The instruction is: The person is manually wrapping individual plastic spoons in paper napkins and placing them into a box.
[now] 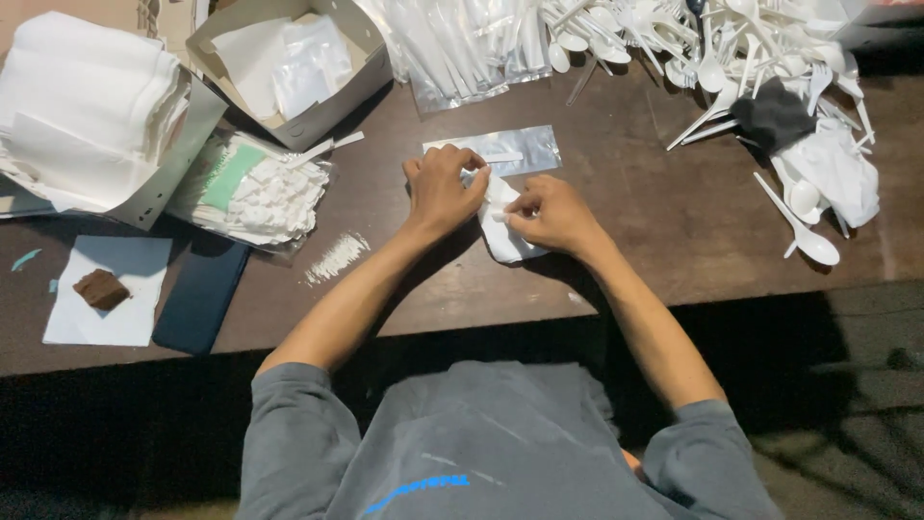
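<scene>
Both hands are on one small white napkin (pixel 502 231) in the middle of the brown table (pixel 674 221). The left hand (pixel 441 191) is curled over the top edge of the napkin, and its fingers (pixel 472 164) are bent down and press on it. The right hand (pixel 551 214) is almost closed. Its thumb and fingertips (pixel 512 214) pinch the napkin from the side. The two hands sit close together, and the napkin peeks out between and below them.

Just past the left hand's fingers lies a flat clear plastic sleeve (pixel 515 149). It touches the top of the napkin, and something long and white is inside it.

Farther out past both hands is a heap of clear bags (pixel 462 43) with white things in them. Out to the right of the right hand is a big pile of white plastic spoons (pixel 760 58), and one spoon (pixel 801 231) lies alone nearer the table edge.

To the left of the left hand is a bag of small white pieces (pixel 255 188). Beyond it are an open cardboard box (pixel 289 63) and a tall stack of white napkins (pixel 87 106). A dark phone (pixel 200 297) lies near the left elbow.
</scene>
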